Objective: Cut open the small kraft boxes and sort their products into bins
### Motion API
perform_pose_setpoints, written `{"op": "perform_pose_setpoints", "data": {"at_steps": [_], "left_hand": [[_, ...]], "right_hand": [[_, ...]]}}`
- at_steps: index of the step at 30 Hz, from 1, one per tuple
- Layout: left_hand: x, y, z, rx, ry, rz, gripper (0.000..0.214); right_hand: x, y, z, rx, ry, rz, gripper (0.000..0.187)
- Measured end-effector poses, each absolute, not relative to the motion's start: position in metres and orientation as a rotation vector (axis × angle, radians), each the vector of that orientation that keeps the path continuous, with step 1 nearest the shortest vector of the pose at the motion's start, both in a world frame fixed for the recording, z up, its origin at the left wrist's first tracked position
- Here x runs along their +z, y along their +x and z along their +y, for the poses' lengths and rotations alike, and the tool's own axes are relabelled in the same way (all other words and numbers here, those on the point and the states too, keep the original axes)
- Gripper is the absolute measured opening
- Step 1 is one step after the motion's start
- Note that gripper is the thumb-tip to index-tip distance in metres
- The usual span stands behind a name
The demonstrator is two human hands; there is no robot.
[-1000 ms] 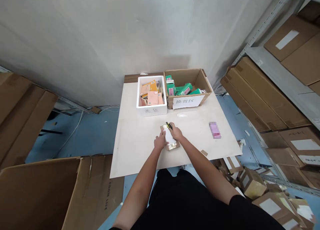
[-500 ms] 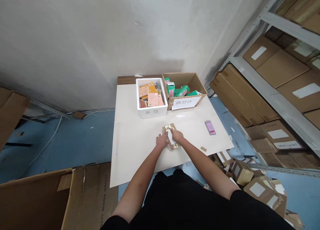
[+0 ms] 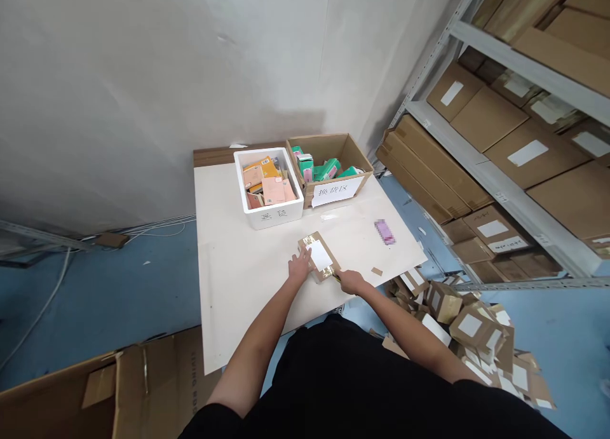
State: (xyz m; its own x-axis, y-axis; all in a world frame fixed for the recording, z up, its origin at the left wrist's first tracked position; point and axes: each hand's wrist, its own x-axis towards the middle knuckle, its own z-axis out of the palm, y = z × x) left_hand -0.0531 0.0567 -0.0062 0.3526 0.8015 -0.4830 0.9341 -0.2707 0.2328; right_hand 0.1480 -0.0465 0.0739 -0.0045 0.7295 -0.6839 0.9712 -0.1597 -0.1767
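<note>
A small brown cardboard parcel [image 3: 318,256] with a white label and shiny tape lies on the white table [image 3: 238,267]. My left hand [image 3: 300,267] rests on the parcel's left edge, fingers stretched out over it. My right hand [image 3: 351,281] is closed round a small yellow-and-black cutter [image 3: 337,276] just off the parcel's near right corner.
A white foam box [image 3: 268,186] of orange packs and a cardboard box [image 3: 330,166] of green packs stand at the table's back. A pink item [image 3: 384,231] and a tape scrap [image 3: 377,271] lie to the right. Small parcels [image 3: 467,328] are heaped on the floor; shelving with cartons [image 3: 495,147] at right.
My right hand has drawn the cutter from the parcel's far end back past its near right corner. The camera has swung to the right.
</note>
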Motion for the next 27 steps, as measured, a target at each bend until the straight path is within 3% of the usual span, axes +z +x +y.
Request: {"op": "perform_pose_setpoints", "data": {"at_steps": [3,6,9,13,15,20,24,27], "left_hand": [[-0.005,-0.055,0.053,-0.356,2.206,1.494,0.084],[-0.006,-0.051,0.042,-0.351,2.219,1.563,0.084],[-0.008,-0.043,0.024,-0.350,2.189,1.674,0.081],[-0.008,-0.041,0.013,-0.397,2.191,1.721,0.073],[-0.004,-0.048,0.024,-0.399,2.237,1.680,0.066],[0.003,-0.073,0.067,-0.327,2.383,1.471,0.055],[-0.016,-0.078,0.072,-0.314,2.398,1.455,0.060],[-0.031,-0.077,0.068,-0.335,2.365,1.497,0.062]], "right_hand": [[0.069,0.157,-0.050,-0.958,2.254,1.696,0.050],[0.049,0.152,-0.040,-0.927,2.544,1.544,0.067],[0.027,0.142,-0.012,-0.992,2.624,1.468,0.087],[0.014,0.146,0.042,-1.042,2.625,1.582,0.089],[0.014,0.156,0.065,-1.106,2.585,1.658,0.084],[0.009,0.188,0.074,-1.450,2.700,1.656,0.042],[-0.002,0.205,0.048,-1.868,2.630,1.455,0.034],[-0.006,0.206,0.035,-1.923,2.563,1.384,0.031]]}}
